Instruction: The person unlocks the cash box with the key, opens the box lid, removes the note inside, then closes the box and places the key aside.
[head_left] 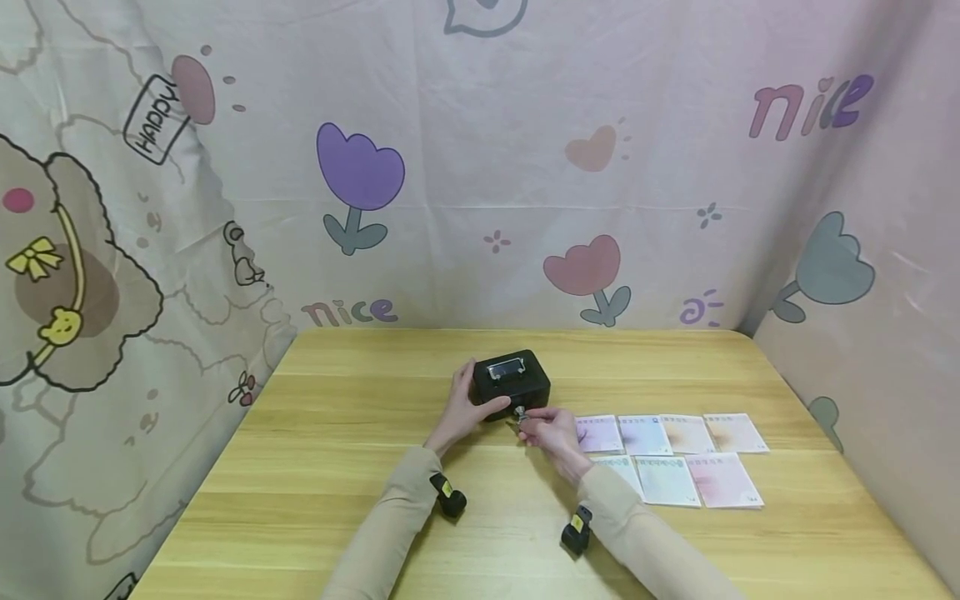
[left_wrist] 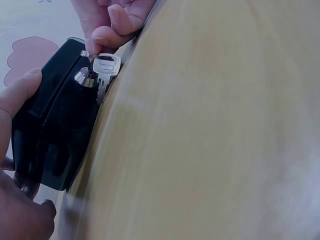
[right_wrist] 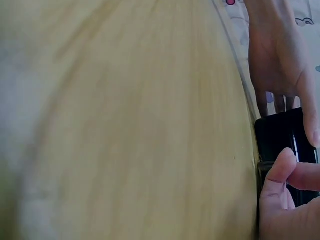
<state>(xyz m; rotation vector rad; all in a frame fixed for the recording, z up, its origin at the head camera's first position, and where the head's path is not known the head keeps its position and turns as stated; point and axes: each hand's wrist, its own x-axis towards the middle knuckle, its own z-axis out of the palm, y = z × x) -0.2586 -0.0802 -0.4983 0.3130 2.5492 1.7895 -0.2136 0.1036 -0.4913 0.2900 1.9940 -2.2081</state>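
Observation:
A small black cash box (head_left: 534, 388) with a silver carrying handle (head_left: 506, 367) on its lid stands on the table, lid down. My left hand (head_left: 463, 412) grips its left side, thumb along the front edge of the lid and fingers around the side. At the front, my right hand (head_left: 552, 433) pinches a key at the round silver lock (left_wrist: 86, 78); the fingertips partly hide that key. A second silver key (left_wrist: 106, 67) hangs beside the lock in the left wrist view. The right wrist view shows the right thumb (right_wrist: 283, 165) and index finger pressed together before the box.
To the right of the box, pastel banknotes lie in two rows, with an orange note (head_left: 737, 433) and a pink note (head_left: 725, 481) at the right end. The right forearm partly covers the nearer row. A printed cloth (head_left: 465, 167) hangs behind the wooden table (head_left: 300, 467).

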